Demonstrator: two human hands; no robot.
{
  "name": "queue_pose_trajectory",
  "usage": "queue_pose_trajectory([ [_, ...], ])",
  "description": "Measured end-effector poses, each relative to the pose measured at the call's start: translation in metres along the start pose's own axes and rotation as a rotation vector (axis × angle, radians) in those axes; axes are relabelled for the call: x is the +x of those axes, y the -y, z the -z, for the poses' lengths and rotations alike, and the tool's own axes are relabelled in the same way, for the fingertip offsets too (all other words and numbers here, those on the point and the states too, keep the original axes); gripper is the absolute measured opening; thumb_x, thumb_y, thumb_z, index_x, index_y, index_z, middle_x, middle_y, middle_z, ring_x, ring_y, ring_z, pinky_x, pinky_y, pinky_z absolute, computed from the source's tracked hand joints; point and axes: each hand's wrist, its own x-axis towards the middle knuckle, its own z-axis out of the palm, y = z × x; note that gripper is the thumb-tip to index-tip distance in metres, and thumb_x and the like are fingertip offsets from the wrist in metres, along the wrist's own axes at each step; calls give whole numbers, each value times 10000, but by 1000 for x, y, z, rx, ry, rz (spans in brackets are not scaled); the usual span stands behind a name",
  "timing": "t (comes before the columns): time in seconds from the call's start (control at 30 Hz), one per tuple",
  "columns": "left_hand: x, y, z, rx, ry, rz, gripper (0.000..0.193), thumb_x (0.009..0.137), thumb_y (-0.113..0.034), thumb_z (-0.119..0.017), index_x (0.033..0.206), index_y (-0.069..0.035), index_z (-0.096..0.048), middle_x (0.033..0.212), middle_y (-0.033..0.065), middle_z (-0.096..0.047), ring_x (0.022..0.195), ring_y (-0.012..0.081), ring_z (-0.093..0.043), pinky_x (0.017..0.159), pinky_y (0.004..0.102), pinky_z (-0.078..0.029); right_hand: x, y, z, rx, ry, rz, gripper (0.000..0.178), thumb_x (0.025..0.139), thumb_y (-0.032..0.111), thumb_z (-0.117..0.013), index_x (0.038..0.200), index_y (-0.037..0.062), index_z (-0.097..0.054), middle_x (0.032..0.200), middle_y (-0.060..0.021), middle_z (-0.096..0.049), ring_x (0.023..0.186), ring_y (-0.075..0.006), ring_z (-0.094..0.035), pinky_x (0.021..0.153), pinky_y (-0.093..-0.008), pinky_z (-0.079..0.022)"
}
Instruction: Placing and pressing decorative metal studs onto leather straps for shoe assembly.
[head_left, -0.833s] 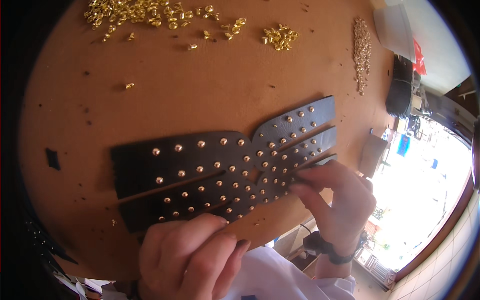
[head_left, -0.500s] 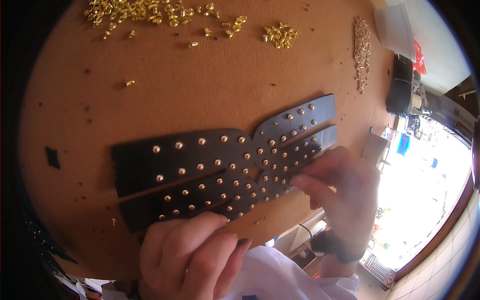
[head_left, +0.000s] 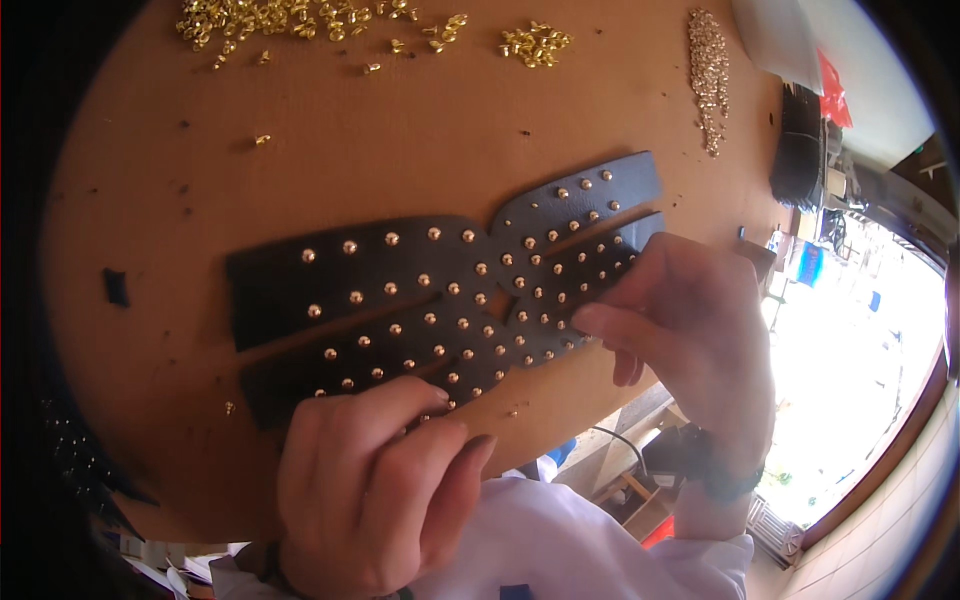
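Note:
A black studded leather piece [head_left: 300, 345], slit into strips at both ends and narrowed in the middle, lies on the brown table. Rows of gold dome studs [head_left: 392, 238] cover it. My left hand [head_left: 375, 480] has its fingers curled over the near edge, the forefinger tip pressing beside the studs there. On the right half, my right hand [head_left: 690, 335] holds thumb and forefinger closed together, low over the leather. Whatever sits between those fingertips is hidden. Along the far side, loose gold rivets [head_left: 335, 22] lie scattered, with a smaller heap of rivets [head_left: 535, 45] beside them.
Tiny rose-gold pieces [head_left: 710, 85] form a long heap at the far right, near a white container [head_left: 775, 40]. A small black scrap [head_left: 116, 288] is on the left of the brown table [head_left: 380, 155]. Another dark studded piece [head_left: 80, 460] hangs at the left edge.
The leather and the rivet heaps now appear higher in the view. Both hands keep nearly the same places at the leather, still curled and pinched.

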Motion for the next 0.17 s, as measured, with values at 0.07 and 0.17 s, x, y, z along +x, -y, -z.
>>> queue_pose_trajectory([
  [0.07, 0, -1, -1, -8, -5, -10, 275, 785, -82, -805, 1001, -25, -645, 1024, 160, -665, 830, 285, -595, 707, 372, -478, -3, -9, 0, 11, 11, 120, 136, 877, 9, -818, 863, -16, -685, 749, -52, -722, 593, -71, -664, 531, -218, -519],
  [0.17, 1, 4, -4, -49, -12, -19, 268, 797, -96, -803, 1008, -31, -649, 1028, 164, -664, 834, 285, -598, 707, 378, -478, -11, -20, -9, -31, -25, 387, 121, 879, 24, -823, 898, -3, -706, 770, -51, -737, 626, -83, -690, 571, -219, -545],
])
